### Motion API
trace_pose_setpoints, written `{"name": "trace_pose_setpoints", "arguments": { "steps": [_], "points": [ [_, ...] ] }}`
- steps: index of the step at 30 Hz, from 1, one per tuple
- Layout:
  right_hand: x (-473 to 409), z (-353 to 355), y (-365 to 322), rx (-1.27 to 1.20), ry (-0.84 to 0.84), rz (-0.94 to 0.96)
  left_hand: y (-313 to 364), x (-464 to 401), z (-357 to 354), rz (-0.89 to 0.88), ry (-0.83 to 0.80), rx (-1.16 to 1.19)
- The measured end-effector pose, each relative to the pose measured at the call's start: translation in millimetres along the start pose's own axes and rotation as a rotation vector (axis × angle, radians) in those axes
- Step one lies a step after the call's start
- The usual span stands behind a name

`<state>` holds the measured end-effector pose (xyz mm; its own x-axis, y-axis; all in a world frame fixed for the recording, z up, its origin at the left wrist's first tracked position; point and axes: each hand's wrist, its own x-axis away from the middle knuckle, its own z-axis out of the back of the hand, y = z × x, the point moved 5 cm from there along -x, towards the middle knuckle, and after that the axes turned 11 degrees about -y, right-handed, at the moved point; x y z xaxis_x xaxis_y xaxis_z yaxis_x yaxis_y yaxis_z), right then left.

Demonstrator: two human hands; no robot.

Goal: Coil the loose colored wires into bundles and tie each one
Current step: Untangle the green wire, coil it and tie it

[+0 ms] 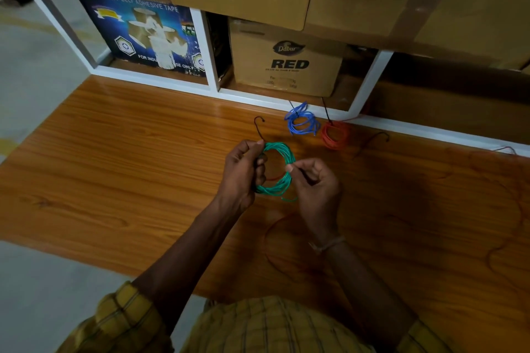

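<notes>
Now both hands (243,169) (312,183) pinch round green coil (282,156).

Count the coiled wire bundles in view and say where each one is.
3. The green coil is held between the left hand and right hand. The blue coil and red coil lie side by side on the wooden tabletop near the shelf. Loose red wire remains uncoiled.

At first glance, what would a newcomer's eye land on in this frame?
The green wire coil, held up at the centre over the wooden table, gripped by the left hand and pinched by the right hand. Behind it, a blue coil and a red coil lie near the white shelf edge.
</notes>
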<state>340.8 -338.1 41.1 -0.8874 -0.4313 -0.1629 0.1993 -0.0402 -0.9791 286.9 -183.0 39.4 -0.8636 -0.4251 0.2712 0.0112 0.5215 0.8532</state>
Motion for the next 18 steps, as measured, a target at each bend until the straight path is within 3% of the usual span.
{"name": "trace_pose_setpoints", "arguments": {
  "steps": [3,7,10,15,18],
  "points": [
    [-0.9,-11.9,2.7,0.070,-0.066,0.009,6.6,-1.7,14.5,-0.051,0.039,-0.091],
    [-13.9,-28.3,13.3,0.180,-0.208,-0.025,29.0,-1.8,40.4,-0.204,0.044,-0.491],
    [-45.1,-29.8,24.2,0.255,-0.187,-0.042,40.9,-0.5,59.2,-0.261,-0.010,-0.648],
    [-124.2,-52.8,41.9,0.485,-0.291,-0.083,54.5,-1.9,85.1,-0.238,-0.018,-0.644],
    [-159.1,-85.7,69.1,0.816,-0.416,-0.153,57.6,-7.6,96.9,-0.205,0.008,-0.591]
  ]
}}
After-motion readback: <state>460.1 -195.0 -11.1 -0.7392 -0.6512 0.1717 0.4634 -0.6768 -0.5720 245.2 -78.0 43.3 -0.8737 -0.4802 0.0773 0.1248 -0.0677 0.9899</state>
